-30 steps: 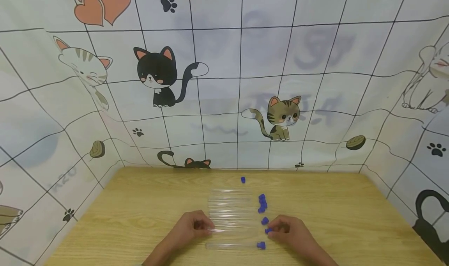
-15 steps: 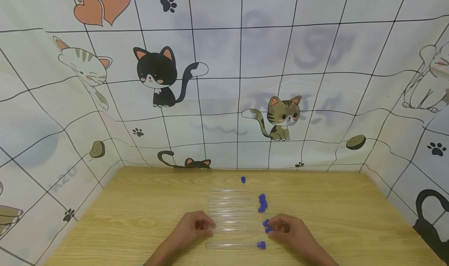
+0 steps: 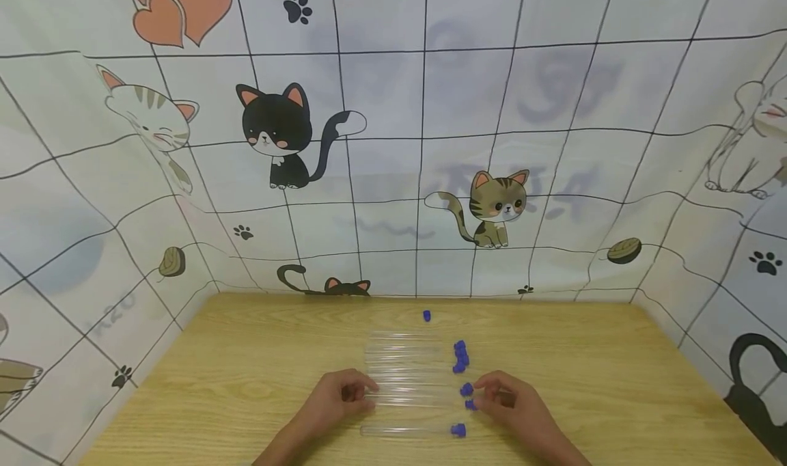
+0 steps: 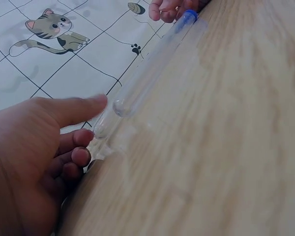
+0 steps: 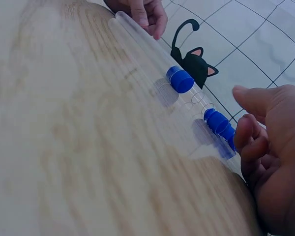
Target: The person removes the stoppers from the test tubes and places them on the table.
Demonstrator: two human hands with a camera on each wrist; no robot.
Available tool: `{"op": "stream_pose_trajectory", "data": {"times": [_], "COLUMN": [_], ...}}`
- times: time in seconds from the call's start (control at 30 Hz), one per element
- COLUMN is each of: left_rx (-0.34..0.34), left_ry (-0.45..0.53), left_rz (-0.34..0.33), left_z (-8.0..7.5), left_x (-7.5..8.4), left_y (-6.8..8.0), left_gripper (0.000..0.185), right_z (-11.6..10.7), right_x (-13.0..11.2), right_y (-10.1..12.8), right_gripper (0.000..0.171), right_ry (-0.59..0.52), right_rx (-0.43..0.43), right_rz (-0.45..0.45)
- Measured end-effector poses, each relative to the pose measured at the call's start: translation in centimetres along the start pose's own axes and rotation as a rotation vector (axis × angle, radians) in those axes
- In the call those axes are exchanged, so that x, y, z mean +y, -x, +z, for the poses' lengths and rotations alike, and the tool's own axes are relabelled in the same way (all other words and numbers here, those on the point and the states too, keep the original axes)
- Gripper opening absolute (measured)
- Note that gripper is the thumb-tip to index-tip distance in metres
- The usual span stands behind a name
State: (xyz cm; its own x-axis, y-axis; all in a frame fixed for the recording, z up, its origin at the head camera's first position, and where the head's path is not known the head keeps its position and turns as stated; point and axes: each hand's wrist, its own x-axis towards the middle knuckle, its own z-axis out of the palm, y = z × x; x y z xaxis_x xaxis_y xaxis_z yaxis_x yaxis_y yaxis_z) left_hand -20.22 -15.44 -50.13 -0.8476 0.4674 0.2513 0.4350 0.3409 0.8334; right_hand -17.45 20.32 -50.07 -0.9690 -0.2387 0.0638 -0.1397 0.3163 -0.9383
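Observation:
Several clear test tubes (image 3: 406, 369) lie side by side on the table. Nearer the front lies one separate tube (image 3: 402, 431) with a blue cap (image 3: 458, 430) on its right end. My left hand (image 3: 337, 399) is at the left ends of the row, thumb and forefinger apart around a tube end. In the left wrist view the left thumb (image 4: 83, 109) is stretched out, other fingers loosely bent. My right hand (image 3: 510, 404) is beside two loose blue caps, an upper cap (image 3: 466, 389) and a lower cap (image 3: 471, 404), with its thumb and forefinger parted.
A cluster of blue caps (image 3: 460, 357) lies right of the row's far tubes. One more cap (image 3: 427, 316) lies farther back. A cat-patterned cloth (image 3: 393, 152) surrounds the wooden table (image 3: 572, 357) at the back and sides.
The upper loose cap has shifted slightly nearer the lower one. My right thumb and forefinger have drawn back from the caps a little. The left hand has barely moved.

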Motion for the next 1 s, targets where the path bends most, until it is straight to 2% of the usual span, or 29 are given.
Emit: {"op": "stream_pose_trajectory", "data": {"times": [0.2, 0.3, 0.57, 0.73, 0.87, 1.0], "left_rx": [0.024, 0.017, -0.052, -0.091, -0.093, -0.124], "left_ry": [0.032, 0.055, 0.065, 0.086, 0.077, 0.076], "left_rz": [-0.019, -0.023, -0.063, -0.053, -0.056, -0.042], "left_z": [0.0, 0.0, 0.0, 0.1, 0.2, 0.1], "left_x": [0.2, 0.2, 0.4, 0.6, 0.7, 0.6], "left_y": [0.3, 0.5, 1.0, 1.1, 1.1, 1.2], "left_gripper": [0.020, 0.017, 0.010, 0.009, 0.009, 0.013], "right_z": [-0.1, 0.0, 0.2, 0.6, 1.0, 1.1], "right_x": [-0.1, -0.5, -1.1, -0.8, -0.6, -0.5], "right_y": [0.2, 0.3, 0.6, 0.8, 0.9, 1.0], "right_gripper": [0.029, 0.026, 0.022, 0.021, 0.020, 0.020], "right_ry": [-0.045, -0.011, 0.038, 0.039, 0.028, 0.027], "right_rx": [-0.017, -0.032, -0.090, -0.137, -0.154, -0.170], "right_rz": [0.049, 0.037, 0.009, -0.039, -0.044, -0.059]}}
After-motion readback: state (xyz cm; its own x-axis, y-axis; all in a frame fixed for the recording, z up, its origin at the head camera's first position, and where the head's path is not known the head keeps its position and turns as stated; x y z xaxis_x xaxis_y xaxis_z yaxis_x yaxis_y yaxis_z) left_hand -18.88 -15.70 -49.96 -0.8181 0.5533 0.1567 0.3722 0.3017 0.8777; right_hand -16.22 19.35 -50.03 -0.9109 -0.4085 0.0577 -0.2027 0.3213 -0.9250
